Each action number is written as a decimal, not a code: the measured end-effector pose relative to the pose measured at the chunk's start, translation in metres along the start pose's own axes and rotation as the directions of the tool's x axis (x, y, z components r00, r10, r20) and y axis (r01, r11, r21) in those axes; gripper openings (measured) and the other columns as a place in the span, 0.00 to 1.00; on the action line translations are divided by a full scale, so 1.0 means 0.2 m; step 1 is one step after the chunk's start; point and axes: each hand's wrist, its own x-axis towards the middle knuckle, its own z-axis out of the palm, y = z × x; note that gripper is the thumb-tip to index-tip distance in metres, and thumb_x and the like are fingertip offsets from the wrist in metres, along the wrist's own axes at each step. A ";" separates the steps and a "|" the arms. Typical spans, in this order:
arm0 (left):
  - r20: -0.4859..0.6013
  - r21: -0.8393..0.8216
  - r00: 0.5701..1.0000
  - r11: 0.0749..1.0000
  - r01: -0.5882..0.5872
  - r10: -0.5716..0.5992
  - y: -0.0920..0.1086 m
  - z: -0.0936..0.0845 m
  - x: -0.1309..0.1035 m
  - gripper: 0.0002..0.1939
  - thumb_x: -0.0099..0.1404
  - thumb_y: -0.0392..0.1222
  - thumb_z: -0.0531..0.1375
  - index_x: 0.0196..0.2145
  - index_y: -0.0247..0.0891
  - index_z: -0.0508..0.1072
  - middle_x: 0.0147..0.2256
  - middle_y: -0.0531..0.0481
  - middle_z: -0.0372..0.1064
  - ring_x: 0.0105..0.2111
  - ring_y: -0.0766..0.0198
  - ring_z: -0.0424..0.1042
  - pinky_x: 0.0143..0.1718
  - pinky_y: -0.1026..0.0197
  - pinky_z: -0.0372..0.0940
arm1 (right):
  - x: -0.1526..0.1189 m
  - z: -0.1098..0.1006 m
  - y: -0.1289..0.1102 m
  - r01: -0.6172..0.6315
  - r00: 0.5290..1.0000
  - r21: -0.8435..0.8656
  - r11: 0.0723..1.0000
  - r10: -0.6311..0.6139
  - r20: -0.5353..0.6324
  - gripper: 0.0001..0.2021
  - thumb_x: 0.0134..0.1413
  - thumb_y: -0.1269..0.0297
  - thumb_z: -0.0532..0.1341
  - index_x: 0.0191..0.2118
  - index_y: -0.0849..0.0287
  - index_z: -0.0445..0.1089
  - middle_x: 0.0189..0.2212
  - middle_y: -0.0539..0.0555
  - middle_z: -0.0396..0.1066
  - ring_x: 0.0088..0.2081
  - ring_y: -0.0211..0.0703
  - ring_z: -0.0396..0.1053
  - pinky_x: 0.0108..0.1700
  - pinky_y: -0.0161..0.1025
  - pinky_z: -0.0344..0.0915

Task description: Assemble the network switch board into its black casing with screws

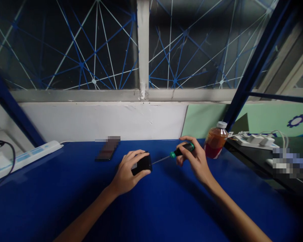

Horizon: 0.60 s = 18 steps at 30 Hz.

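Observation:
My left hand [131, 169] is closed around a small black box-shaped device [144, 164], fingers over its far edge and thumb along its near one. What kind of device it is I cannot tell. My right hand [193, 156] grips a screwdriver [184, 150] by its black and green handle. The thin metal shaft points left, and its tip is at the device's right side; whether it sits in a screw is too small to see. Both hands are above the blue tabletop [156, 215].
A dark phone-like slab [107, 149] lies at the back left. Behind my right hand stands a bottle [215, 139] with a red label. White power strips lie at the left [27, 159] and right [257, 141]. Blue frame posts rise on both sides before the window.

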 end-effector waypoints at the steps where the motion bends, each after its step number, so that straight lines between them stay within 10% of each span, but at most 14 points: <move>1: 0.000 0.001 1.000 1.000 0.002 -0.002 0.00 0.00 0.00 0.23 0.61 0.49 0.62 0.53 0.48 0.67 0.54 0.45 0.65 0.53 0.47 0.64 0.54 0.38 0.56 | 0.00 0.00 0.00 0.006 1.000 0.024 1.000 -0.006 0.012 0.16 0.56 0.57 0.61 0.47 0.55 0.60 0.28 0.48 0.68 0.18 0.35 0.68 0.20 0.35 0.66; 18: 0.016 0.025 1.000 0.999 0.021 -0.021 0.01 0.00 0.00 0.23 0.61 0.50 0.61 0.53 0.48 0.67 0.54 0.45 0.66 0.54 0.47 0.63 0.55 0.37 0.54 | 0.00 0.00 -0.01 0.027 0.997 -0.108 0.994 -0.034 -0.068 0.16 0.53 0.58 0.64 0.45 0.55 0.63 0.23 0.44 0.64 0.14 0.34 0.65 0.17 0.33 0.63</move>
